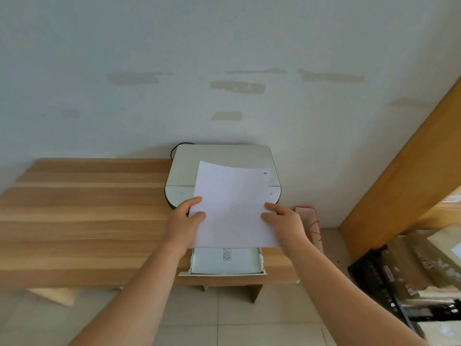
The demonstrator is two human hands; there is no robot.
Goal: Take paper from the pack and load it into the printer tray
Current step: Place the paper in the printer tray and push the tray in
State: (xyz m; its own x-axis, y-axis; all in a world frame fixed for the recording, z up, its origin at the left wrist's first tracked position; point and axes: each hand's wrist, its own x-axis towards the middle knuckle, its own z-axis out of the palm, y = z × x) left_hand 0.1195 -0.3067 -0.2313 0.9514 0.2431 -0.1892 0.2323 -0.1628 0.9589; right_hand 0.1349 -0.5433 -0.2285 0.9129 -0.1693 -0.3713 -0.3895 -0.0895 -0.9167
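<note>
A white printer [189,168] stands at the back of a wooden table, against the wall. Its paper tray [249,264] is pulled out toward me past the table's front edge. I hold a sheet or thin stack of white paper [233,206] above the tray and the printer's front, its far edge curling up. My left hand [184,217] grips its left edge and my right hand [284,221] its right edge, thumbs on top. The paper hides the printer's front and the back of the tray. No paper pack is in view.
The wooden table [82,216] stretches to the left. A red-edged bag [309,213] sits between table and wall on the right. A wooden panel [404,171] and a cluttered dark rack [399,280] stand at the right. Tiled floor lies below.
</note>
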